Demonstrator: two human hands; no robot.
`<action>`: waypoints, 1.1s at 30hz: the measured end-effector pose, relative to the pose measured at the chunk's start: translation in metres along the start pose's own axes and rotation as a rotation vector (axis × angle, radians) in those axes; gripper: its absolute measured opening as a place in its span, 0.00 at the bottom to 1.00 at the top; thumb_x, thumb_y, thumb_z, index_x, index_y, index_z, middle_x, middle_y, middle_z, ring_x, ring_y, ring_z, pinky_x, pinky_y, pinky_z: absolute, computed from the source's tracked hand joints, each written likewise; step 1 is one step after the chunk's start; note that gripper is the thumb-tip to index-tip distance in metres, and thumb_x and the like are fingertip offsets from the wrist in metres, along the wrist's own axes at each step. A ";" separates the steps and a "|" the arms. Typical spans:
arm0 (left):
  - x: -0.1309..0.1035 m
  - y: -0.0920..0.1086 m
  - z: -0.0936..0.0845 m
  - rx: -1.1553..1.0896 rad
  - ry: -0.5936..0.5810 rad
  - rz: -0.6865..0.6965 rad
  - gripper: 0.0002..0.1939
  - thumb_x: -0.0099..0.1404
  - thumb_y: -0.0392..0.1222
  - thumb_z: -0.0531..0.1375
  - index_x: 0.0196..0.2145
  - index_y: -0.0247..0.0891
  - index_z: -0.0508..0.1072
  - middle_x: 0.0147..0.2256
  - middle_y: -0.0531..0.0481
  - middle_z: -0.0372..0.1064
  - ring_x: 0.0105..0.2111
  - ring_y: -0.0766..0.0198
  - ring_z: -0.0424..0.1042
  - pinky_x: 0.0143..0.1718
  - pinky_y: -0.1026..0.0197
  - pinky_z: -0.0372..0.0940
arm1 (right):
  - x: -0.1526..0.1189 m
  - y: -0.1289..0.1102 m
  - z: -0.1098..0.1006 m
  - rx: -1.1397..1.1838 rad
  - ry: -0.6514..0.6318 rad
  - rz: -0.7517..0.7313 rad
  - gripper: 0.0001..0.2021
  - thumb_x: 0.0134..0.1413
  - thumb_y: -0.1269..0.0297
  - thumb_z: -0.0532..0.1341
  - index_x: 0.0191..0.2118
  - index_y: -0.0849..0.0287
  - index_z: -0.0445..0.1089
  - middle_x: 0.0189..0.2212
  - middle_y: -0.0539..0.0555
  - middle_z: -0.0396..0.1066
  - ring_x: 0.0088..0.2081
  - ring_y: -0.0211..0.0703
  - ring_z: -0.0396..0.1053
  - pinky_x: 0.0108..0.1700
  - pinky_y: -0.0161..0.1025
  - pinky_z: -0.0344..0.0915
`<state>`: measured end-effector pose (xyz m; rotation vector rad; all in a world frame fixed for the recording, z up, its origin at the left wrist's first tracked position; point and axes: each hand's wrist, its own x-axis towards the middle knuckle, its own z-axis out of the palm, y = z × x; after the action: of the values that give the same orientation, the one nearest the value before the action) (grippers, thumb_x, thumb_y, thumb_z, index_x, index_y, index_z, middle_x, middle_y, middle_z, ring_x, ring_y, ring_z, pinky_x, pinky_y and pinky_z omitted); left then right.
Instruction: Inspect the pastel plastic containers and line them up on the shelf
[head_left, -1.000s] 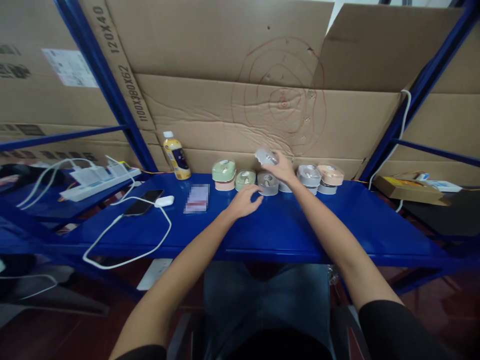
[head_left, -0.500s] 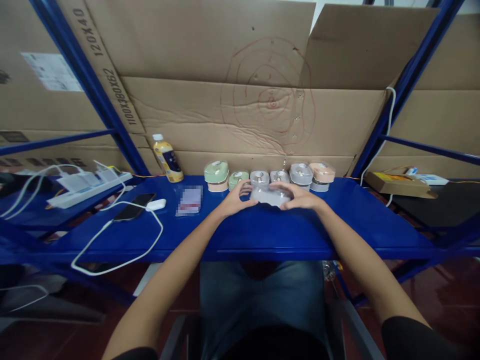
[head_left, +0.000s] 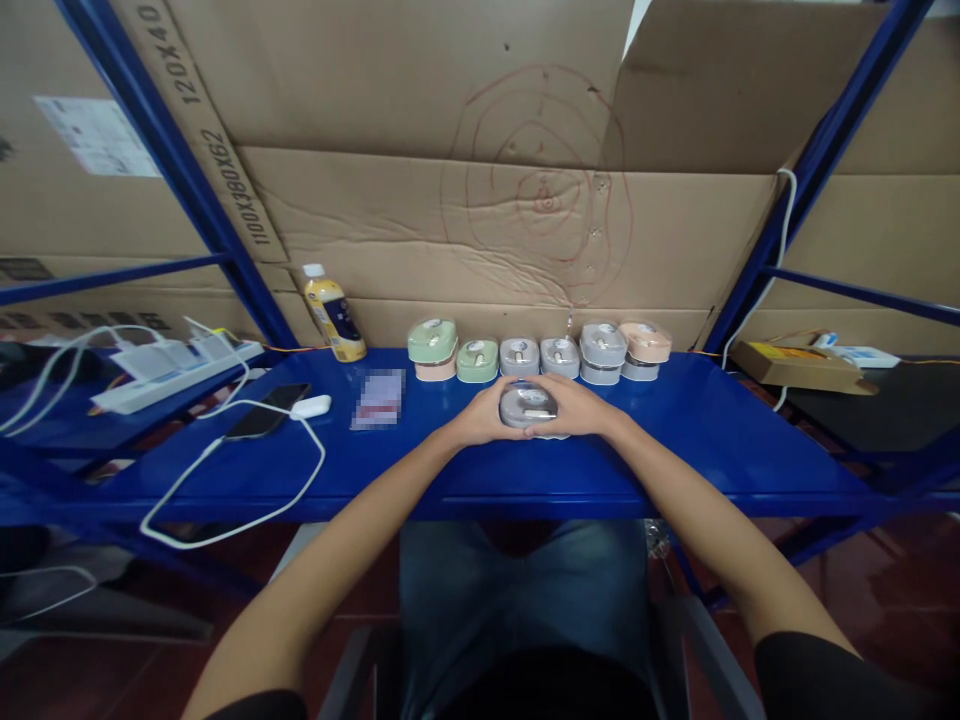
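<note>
Left hand (head_left: 484, 416) and right hand (head_left: 576, 406), half-curled, clasp a gray container (head_left: 527, 404); similar boxes (head_left: 557, 354) stand behind it.

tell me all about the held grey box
The grey box is rounded, plastic-looking and apparently closed, with a lighter strip on top. Held top up between the left hand and right hand, it is in front of a row of boxes. Whether it touches the blue table is unclear.
</note>
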<state>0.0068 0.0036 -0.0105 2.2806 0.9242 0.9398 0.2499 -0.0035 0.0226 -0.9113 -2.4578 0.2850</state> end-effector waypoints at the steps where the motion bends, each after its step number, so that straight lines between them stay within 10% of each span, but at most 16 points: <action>1: 0.000 -0.001 -0.001 0.016 0.004 -0.006 0.56 0.47 0.59 0.77 0.67 0.40 0.60 0.60 0.37 0.70 0.59 0.40 0.71 0.60 0.41 0.67 | 0.000 0.002 -0.002 0.028 0.023 -0.002 0.43 0.48 0.40 0.73 0.66 0.53 0.66 0.58 0.62 0.72 0.58 0.62 0.72 0.60 0.60 0.69; 4: -0.002 -0.002 -0.004 0.093 0.007 0.002 0.56 0.49 0.60 0.76 0.69 0.40 0.60 0.61 0.36 0.67 0.60 0.39 0.69 0.62 0.39 0.65 | -0.004 0.017 -0.013 0.135 0.163 0.043 0.38 0.54 0.41 0.69 0.66 0.54 0.66 0.61 0.61 0.71 0.60 0.60 0.71 0.62 0.58 0.67; 11: -0.006 0.000 -0.003 0.253 -0.082 0.076 0.23 0.69 0.56 0.63 0.57 0.46 0.79 0.59 0.39 0.66 0.67 0.40 0.59 0.67 0.37 0.58 | -0.008 0.047 -0.031 0.167 0.413 0.268 0.35 0.59 0.42 0.64 0.65 0.56 0.66 0.57 0.62 0.74 0.55 0.60 0.74 0.60 0.60 0.69; 19: 0.004 -0.012 -0.021 0.177 0.315 -0.013 0.23 0.72 0.54 0.57 0.55 0.38 0.78 0.54 0.39 0.70 0.59 0.47 0.69 0.65 0.42 0.62 | -0.007 0.042 -0.031 0.226 0.468 0.287 0.29 0.64 0.41 0.59 0.64 0.52 0.65 0.51 0.59 0.76 0.51 0.57 0.75 0.56 0.58 0.71; 23: 0.002 -0.009 -0.024 0.206 0.292 -0.009 0.21 0.71 0.55 0.59 0.53 0.40 0.78 0.53 0.40 0.69 0.59 0.46 0.69 0.65 0.41 0.61 | -0.008 0.043 -0.034 0.297 0.519 0.282 0.28 0.64 0.42 0.58 0.63 0.53 0.66 0.50 0.59 0.76 0.48 0.55 0.76 0.53 0.56 0.73; 28: -0.004 0.004 -0.008 0.212 0.043 0.084 0.24 0.69 0.56 0.62 0.57 0.43 0.75 0.56 0.39 0.67 0.61 0.44 0.68 0.65 0.40 0.62 | -0.009 0.034 -0.031 0.227 0.338 0.112 0.33 0.52 0.48 0.71 0.61 0.55 0.72 0.55 0.60 0.76 0.54 0.58 0.74 0.58 0.56 0.70; 33: -0.003 -0.002 0.004 0.152 0.046 -0.002 0.47 0.59 0.60 0.71 0.67 0.38 0.59 0.64 0.33 0.63 0.64 0.38 0.65 0.65 0.37 0.62 | -0.004 0.019 -0.020 0.173 0.145 -0.030 0.36 0.45 0.47 0.75 0.60 0.54 0.75 0.54 0.60 0.77 0.54 0.56 0.75 0.57 0.54 0.71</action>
<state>0.0082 0.0019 -0.0153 2.3922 1.0493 0.9541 0.2738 0.0087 0.0309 -0.7927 -2.2721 0.4006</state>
